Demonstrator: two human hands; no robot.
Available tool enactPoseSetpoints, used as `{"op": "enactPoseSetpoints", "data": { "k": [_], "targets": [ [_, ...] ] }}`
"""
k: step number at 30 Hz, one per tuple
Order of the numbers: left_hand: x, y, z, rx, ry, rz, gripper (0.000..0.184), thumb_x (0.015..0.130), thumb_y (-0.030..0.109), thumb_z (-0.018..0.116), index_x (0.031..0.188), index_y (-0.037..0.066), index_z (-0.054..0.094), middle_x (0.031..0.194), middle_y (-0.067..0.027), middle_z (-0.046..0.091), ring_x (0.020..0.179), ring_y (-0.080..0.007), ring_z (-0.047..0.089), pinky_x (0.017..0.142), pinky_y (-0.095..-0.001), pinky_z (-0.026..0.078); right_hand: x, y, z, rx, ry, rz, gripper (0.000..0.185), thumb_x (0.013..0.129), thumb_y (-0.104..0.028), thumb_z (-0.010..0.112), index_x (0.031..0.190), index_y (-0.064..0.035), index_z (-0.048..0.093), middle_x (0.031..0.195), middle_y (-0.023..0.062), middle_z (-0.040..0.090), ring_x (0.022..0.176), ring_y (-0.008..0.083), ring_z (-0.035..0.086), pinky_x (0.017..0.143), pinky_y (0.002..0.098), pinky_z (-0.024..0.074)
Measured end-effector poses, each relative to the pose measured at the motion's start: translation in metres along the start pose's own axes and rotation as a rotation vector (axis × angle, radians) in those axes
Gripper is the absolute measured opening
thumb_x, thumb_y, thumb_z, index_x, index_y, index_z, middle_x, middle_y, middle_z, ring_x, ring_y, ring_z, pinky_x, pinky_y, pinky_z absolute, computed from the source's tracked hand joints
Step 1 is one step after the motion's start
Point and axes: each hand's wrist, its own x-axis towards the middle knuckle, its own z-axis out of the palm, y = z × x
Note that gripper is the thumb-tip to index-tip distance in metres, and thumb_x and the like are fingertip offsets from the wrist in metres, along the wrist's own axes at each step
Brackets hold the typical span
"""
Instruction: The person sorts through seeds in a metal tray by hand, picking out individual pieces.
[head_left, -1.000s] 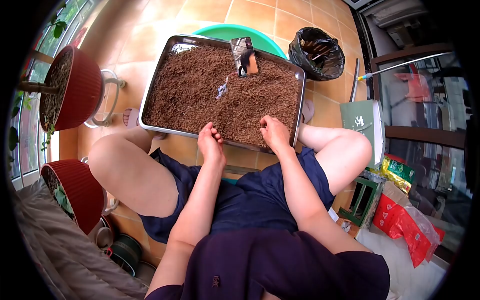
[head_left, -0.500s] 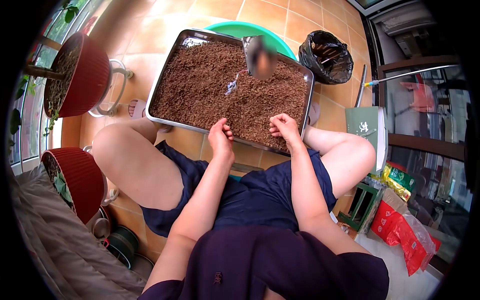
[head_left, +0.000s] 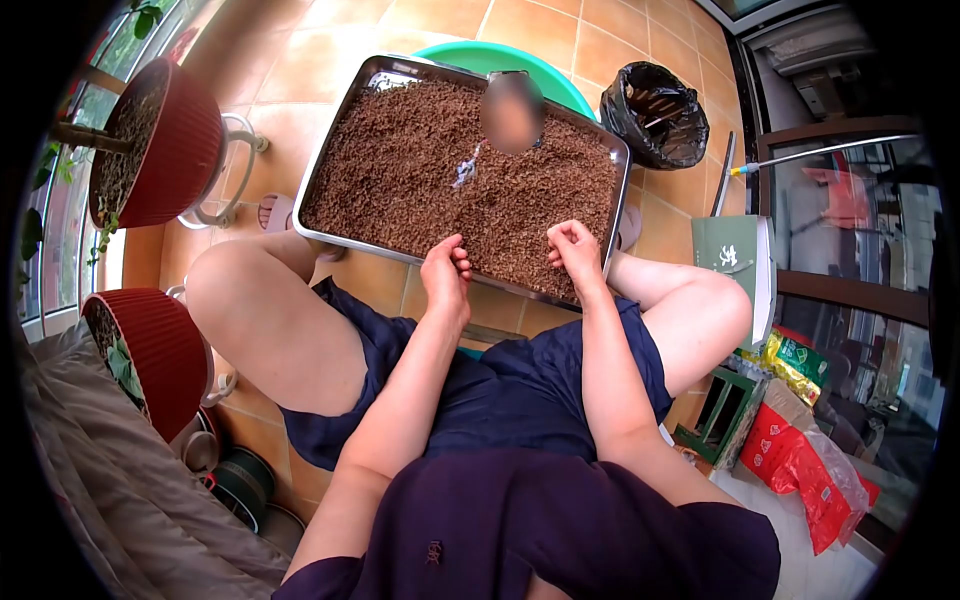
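A metal tray (head_left: 345,240) full of brown, crumbly, grainy material (head_left: 400,160) rests in front of my knees. Over its near edge is my left hand (head_left: 447,275), fingers curled inward. My right hand (head_left: 575,255) hovers above the near right part of the material, thumb and fingers pinched together. Whatever either hand may hold is too small or hidden to make out. A crumpled whitish-silver scrap (head_left: 465,170) lies on the material. Near the far side stands a small dark-edged panel (head_left: 510,112), its surface blurred out.
Under the tray's far edge shows a green basin (head_left: 540,68). A bin with a black bag (head_left: 655,115) stands at the far right, a green box (head_left: 730,265) nearer. Red plant pots (head_left: 180,140) line the left. Red plastic packaging (head_left: 800,465) lies right.
My right hand has shifted slightly right and up, its fingers curling closer together. My left hand has moved slightly right. The tray and its contents look the same.
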Motion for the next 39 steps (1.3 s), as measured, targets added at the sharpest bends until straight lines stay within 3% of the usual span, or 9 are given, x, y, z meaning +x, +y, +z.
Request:
{"op": "enactPoseSetpoints", "data": {
  "k": [6, 7, 11, 16, 23, 27, 29, 35, 39],
  "targets": [
    [-0.004, -0.002, 0.007, -0.090, -0.175, -0.124, 0.029, 0.101, 0.019, 0.048, 0.117, -0.003, 0.057, 0.113, -0.0160, 0.066, 0.108, -0.0269, 0.065, 0.097, -0.0354, 0.052, -0.035, -0.033, 0.030, -0.096, -0.313, -0.193, 0.016, 0.092, -0.021, 0.068, 0.095, -0.0052, 0.067, 0.079, 0.0010, 0.066, 0.067, 0.0088, 0.061, 0.061, 0.0250, 0.0499],
    [-0.004, -0.003, 0.006, -0.103, -0.159, -0.120, 0.029, 0.101, 0.020, 0.048, 0.116, -0.003, 0.057, 0.110, -0.0145, 0.066, 0.104, -0.0254, 0.065, 0.093, -0.0342, 0.053, -0.038, -0.036, 0.031, -0.117, -0.417, -0.181, 0.016, 0.090, -0.021, 0.069, 0.096, -0.0055, 0.068, 0.079, 0.0020, 0.067, 0.068, 0.0097, 0.062, 0.062, 0.0261, 0.0505],
    [0.004, -0.004, -0.002, -0.101, -0.039, -0.080, 0.026, 0.101, 0.024, 0.047, 0.108, 0.002, 0.058, 0.093, -0.0075, 0.064, 0.083, -0.0183, 0.063, 0.073, -0.0288, 0.051, -0.008, 0.006, 0.015, -0.607, 0.101, -0.336, 0.011, 0.084, -0.017, 0.071, 0.090, -0.0081, 0.067, 0.082, 0.0086, 0.066, 0.073, 0.0215, 0.066, 0.066, 0.0362, 0.0530],
    [0.006, -0.003, -0.004, -0.102, 0.033, -0.074, 0.021, 0.101, 0.027, 0.047, 0.092, 0.009, 0.054, 0.072, 0.0007, 0.052, 0.061, -0.0105, 0.047, 0.052, -0.0242, 0.038, -0.006, 0.000, 0.028, -0.621, 0.020, -0.482, 0.012, 0.083, -0.017, 0.071, 0.091, -0.0103, 0.066, 0.085, 0.0086, 0.064, 0.078, 0.0251, 0.065, 0.070, 0.0389, 0.0531],
    [0.006, 0.003, -0.012, -0.093, 0.022, -0.062, 0.020, 0.100, 0.027, 0.047, 0.092, 0.010, 0.054, 0.072, 0.0010, 0.051, 0.061, -0.0100, 0.046, 0.052, -0.0241, 0.037, 0.009, 0.014, 0.036, -0.751, 0.167, -0.376, 0.013, 0.088, -0.021, 0.067, 0.093, -0.0107, 0.062, 0.085, 0.0117, 0.066, 0.079, 0.0327, 0.066, 0.069, 0.0435, 0.0526],
    [0.001, 0.005, -0.003, -0.102, 0.049, -0.051, 0.019, 0.100, 0.026, 0.047, 0.091, 0.010, 0.054, 0.072, 0.0015, 0.051, 0.060, -0.0095, 0.046, 0.051, -0.0239, 0.036, 0.027, 0.019, 0.015, -0.152, 0.115, -0.080, 0.017, 0.097, -0.019, 0.061, 0.095, -0.0020, 0.061, 0.075, 0.0073, 0.069, 0.061, 0.0135, 0.066, 0.055, 0.0296, 0.0533],
    [-0.001, 0.005, -0.001, -0.109, 0.044, -0.046, 0.019, 0.100, 0.026, 0.047, 0.091, 0.010, 0.054, 0.072, 0.0016, 0.051, 0.060, -0.0093, 0.046, 0.051, -0.0238, 0.036, 0.028, 0.016, 0.009, 0.044, 0.091, -0.026, 0.018, 0.097, -0.018, 0.061, 0.098, 0.0002, 0.062, 0.075, 0.0066, 0.069, 0.059, 0.0133, 0.065, 0.054, 0.0276, 0.0530],
    [0.002, 0.008, -0.007, -0.135, 0.044, -0.018, 0.019, 0.099, 0.026, 0.048, 0.091, 0.010, 0.053, 0.071, 0.0013, 0.050, 0.059, -0.0098, 0.046, 0.050, -0.0240, 0.036, 0.014, 0.010, 0.017, -0.362, 0.117, -0.077, 0.018, 0.091, -0.025, 0.069, 0.099, -0.0092, 0.066, 0.078, 0.0060, 0.069, 0.063, 0.0151, 0.066, 0.056, 0.0318, 0.0515],
    [0.000, 0.009, -0.006, -0.122, 0.043, -0.012, 0.019, 0.099, 0.026, 0.048, 0.090, 0.010, 0.053, 0.071, 0.0012, 0.050, 0.059, -0.0100, 0.046, 0.050, -0.0240, 0.036, 0.012, 0.004, 0.031, -0.739, 0.261, -0.204, 0.024, 0.089, -0.036, 0.068, 0.091, -0.0118, 0.065, 0.077, 0.0079, 0.069, 0.073, 0.0303, 0.067, 0.067, 0.0434, 0.0521]
  ]
}}
